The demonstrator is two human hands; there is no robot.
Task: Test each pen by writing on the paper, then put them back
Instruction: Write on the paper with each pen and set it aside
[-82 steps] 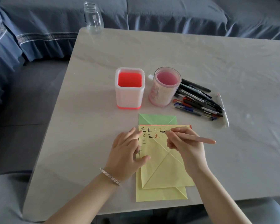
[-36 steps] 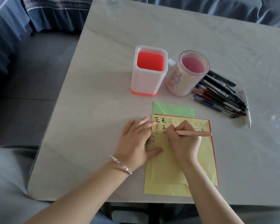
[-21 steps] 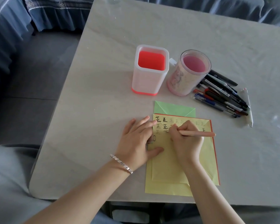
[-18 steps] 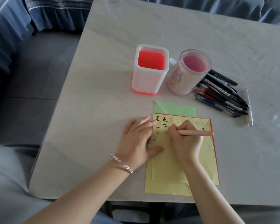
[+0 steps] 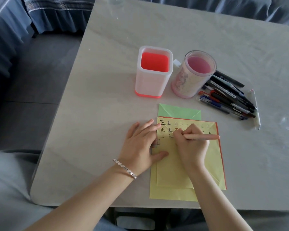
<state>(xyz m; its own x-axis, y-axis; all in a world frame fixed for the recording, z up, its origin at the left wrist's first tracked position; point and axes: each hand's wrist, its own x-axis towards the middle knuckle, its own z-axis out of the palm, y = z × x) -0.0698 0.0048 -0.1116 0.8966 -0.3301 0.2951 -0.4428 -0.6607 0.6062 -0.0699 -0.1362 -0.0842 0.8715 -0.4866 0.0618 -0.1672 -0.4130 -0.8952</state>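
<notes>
Head view, pink pen (image 5: 205, 137): centre frame, tip on yellow paper (image 5: 172, 174); light, stiff, likely slick; grip low on barrel.
Head view, right hand (image 5: 191, 147): fingers pinching the pen.
Head view, left hand (image 5: 140, 147): fingers flat, pinning the thin, slide-prone paper.

- Left hand (image 5: 140, 147): a slim silver bracelet (image 5: 124, 168) of flat, angular links circles its wrist.
- Right hand (image 5: 190, 147): wrist and forearm uncovered, like the left forearm.
- Legs: pale blue-grey cloth (image 5: 7, 189) covers them, showing past the near left corner of the table (image 5: 107, 80) and under its near edge.
</notes>
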